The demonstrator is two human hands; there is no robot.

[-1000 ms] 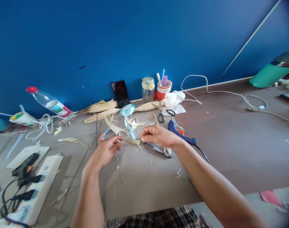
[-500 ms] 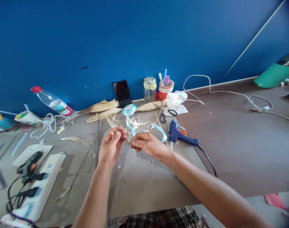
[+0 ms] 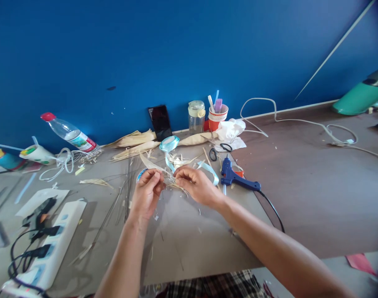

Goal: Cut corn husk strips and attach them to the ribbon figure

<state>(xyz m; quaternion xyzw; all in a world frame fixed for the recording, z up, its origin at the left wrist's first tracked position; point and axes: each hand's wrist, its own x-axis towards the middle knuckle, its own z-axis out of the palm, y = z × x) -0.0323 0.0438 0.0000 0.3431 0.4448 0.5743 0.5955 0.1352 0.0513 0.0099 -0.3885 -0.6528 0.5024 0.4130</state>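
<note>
My left hand (image 3: pixel 146 192) and my right hand (image 3: pixel 197 184) meet above the grey table (image 3: pixel 189 240), both with fingers pinched on a small bundle of dried straw strips (image 3: pixel 173 184) held between them. A light blue ribbon (image 3: pixel 169 159) trails from its spool (image 3: pixel 168 143) down toward my fingers, and a loop of it lies just right of my right hand. Loose husk pieces (image 3: pixel 136 145) lie behind the hands. Thin wires (image 3: pixel 127 190) lie on the table left of my left hand.
A blue glue gun (image 3: pixel 235 177) lies right of my right hand, scissors (image 3: pixel 218 150) behind it. A phone (image 3: pixel 160 122), jar (image 3: pixel 196 116) and paper cup (image 3: pixel 217 116) stand by the blue wall. A bottle (image 3: pixel 69 133) and a power strip (image 3: pixel 49 244) lie at the left.
My right hand came away from the dark tool near the glue gun and moved left to meet my left hand; both now pinch the straw bundle, slightly higher and closer together.
</note>
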